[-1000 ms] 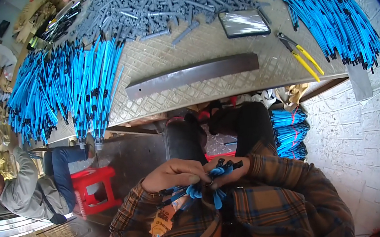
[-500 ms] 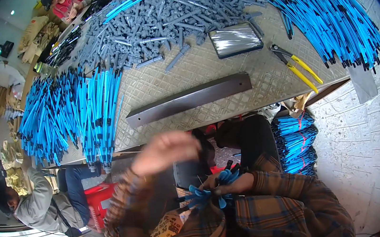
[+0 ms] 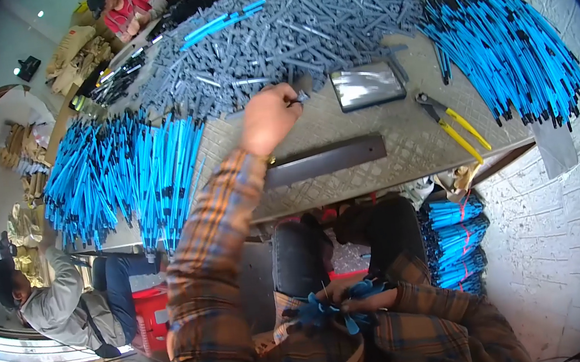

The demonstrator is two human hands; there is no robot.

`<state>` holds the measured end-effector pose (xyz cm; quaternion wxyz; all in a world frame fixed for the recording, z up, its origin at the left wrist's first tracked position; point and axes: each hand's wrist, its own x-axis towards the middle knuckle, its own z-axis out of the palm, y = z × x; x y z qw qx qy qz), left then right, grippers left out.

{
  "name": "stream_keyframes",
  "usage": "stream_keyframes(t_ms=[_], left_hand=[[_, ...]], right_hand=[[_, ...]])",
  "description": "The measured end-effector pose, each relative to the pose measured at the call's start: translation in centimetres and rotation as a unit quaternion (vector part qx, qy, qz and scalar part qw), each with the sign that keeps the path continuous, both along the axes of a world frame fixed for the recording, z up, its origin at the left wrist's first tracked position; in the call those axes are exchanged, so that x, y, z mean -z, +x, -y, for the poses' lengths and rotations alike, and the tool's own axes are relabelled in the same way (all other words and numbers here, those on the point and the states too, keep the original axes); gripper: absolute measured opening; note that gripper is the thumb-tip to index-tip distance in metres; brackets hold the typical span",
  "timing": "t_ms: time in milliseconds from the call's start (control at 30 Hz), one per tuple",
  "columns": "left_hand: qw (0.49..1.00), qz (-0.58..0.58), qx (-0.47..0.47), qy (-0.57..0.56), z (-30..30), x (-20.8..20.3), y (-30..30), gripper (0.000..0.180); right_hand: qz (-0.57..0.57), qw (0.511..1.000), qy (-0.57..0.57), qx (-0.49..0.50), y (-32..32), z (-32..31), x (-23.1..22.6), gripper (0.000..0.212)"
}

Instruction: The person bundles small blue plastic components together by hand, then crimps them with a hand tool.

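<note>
My left hand (image 3: 269,118) reaches forward over the table to the near edge of a heap of grey plastic tube pieces (image 3: 350,23). Its fingers are closed, with a small grey plastic piece (image 3: 303,96) at the tips. Low over my lap, my right hand (image 3: 367,297) grips a bunch of blue plastic strips (image 3: 314,311) with dark ends. A thin wire seems to stick up beside that bunch. Close to my left hand lies a dark metal bar (image 3: 331,159), and a black tray of thin silvery wires (image 3: 369,85) sits to its right.
Yellow-handled pliers (image 3: 455,126) lie at the table's right. Blue rods with black ends are piled at left (image 3: 120,174) and right (image 3: 506,42), with tied bundles (image 3: 455,240) below. One person (image 3: 128,8) sits at the far left, another (image 3: 56,299) nearer.
My left hand has moved from above my lap forward to the grey heap and closed there. The right hand stays over my lap with the blue strips. The view has shifted slightly.
</note>
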<state>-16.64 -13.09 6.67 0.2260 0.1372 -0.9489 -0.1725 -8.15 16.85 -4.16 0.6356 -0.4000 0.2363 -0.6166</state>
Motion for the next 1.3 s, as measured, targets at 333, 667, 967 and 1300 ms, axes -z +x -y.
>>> stream_keyframes(t_ms=[333, 667, 967, 1300], left_hand=[[0.787, 0.125, 0.106, 0.595, -9.3, -1.2, 17.9, 0.026], [0.735, 0.132, 0.194, 0.637, -10.1, 0.7, 22.7, 0.026], [0.706, 0.120, 0.224, 0.661, -10.5, 1.8, 23.6, 0.025], [0.779, 0.140, 0.271, 0.548, -9.9, 1.2, 23.3, 0.026]], right_hand=[[-0.062, 0.996, -0.046, 0.050, -0.2, 1.6, -0.8, 0.021], [-0.095, 0.991, 0.087, 0.020, 2.2, 2.9, -0.2, 0.038], [-0.126, 0.987, 0.080, 0.049, 3.0, 2.6, -0.7, 0.038], [-0.197, 0.978, 0.033, 0.065, 2.7, 2.5, -0.6, 0.036]])
